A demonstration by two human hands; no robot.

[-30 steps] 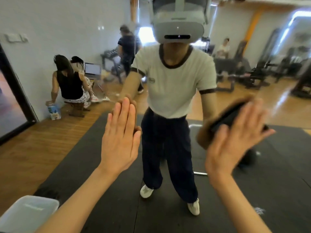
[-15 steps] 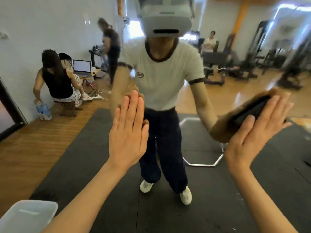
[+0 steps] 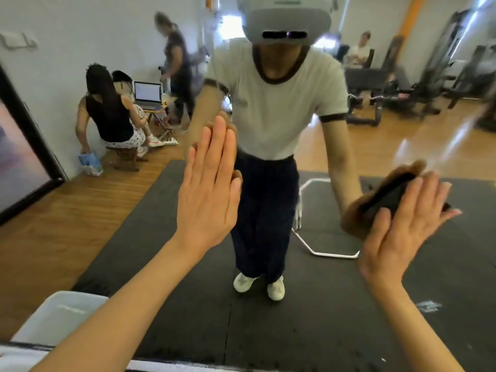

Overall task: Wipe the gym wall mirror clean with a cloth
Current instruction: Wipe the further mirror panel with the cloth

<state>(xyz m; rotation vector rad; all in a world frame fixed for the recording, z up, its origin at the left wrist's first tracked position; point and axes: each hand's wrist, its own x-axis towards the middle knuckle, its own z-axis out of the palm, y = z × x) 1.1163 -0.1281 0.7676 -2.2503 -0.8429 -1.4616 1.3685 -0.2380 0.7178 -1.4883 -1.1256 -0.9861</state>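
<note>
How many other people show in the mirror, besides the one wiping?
4: two seated by the laptop at left, one standing behind them, one seated far right; more may be hidden.

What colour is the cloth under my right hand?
Dark, nearly black; the cloth shows in the head view, the only one.

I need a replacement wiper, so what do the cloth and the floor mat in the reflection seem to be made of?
The cloth under the right hand looks like dark fabric with a fuzzy brown edge, possibly microfibre. The floor mat looks like matte black rubber or foam, laid in seamed tiles.
</note>
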